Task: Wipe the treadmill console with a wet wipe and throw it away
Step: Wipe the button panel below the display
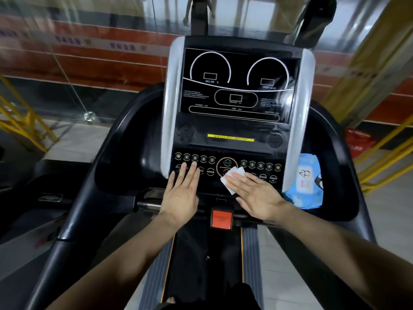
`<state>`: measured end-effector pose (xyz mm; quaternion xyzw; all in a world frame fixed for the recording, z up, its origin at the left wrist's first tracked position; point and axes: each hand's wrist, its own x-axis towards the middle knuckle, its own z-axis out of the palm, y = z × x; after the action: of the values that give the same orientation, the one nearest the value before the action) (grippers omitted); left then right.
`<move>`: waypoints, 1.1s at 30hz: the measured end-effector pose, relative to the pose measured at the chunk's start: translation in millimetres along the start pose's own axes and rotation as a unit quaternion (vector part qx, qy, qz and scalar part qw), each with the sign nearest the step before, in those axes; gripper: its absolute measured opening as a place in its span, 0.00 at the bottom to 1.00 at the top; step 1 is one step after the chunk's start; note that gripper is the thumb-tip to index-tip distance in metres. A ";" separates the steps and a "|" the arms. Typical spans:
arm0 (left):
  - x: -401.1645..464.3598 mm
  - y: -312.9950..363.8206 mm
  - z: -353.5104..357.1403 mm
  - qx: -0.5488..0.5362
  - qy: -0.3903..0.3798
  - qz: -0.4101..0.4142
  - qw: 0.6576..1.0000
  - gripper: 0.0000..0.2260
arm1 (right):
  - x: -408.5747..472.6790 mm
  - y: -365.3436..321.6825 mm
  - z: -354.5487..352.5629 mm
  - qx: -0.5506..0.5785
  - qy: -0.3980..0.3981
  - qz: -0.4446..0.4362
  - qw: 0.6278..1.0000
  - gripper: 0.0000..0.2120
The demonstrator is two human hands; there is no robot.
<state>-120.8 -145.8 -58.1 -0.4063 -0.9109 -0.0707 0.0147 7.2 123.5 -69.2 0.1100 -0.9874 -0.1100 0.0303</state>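
**Both palms flat on the button panel, wipe under the right**

My right hand [257,193] lies with fingers straight, pressing the white wet wipe [230,179] onto the treadmill console [234,130] just below the round START button [227,163]. Most of the wipe is covered by my fingers; only its upper and left corners show. My left hand [182,195] is apart from it, fingers also straight, fingertips resting on the left rows of buttons [194,157]. The lower button labels under both hands are hidden, and the small print on the dark display [239,83] is too blurred for me to read. A blue wipe pack [307,182] sits in the tray right of the console, partly cut off by the silver side trim [297,130]. An orange-red stop button [222,219] shows between my wrists.
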 end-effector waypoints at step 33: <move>-1.1 128.8 6.3 0.011 -0.028 0.002 1.000 0.33 | -104.1 23.7 24.7 0.219 0.099 0.205 0.949 0.30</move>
<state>-24.2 -60.8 -49.4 -0.4093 -0.9111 -0.0489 -0.0064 101.5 174.5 -91.7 -0.0810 -0.9804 0.1289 0.1248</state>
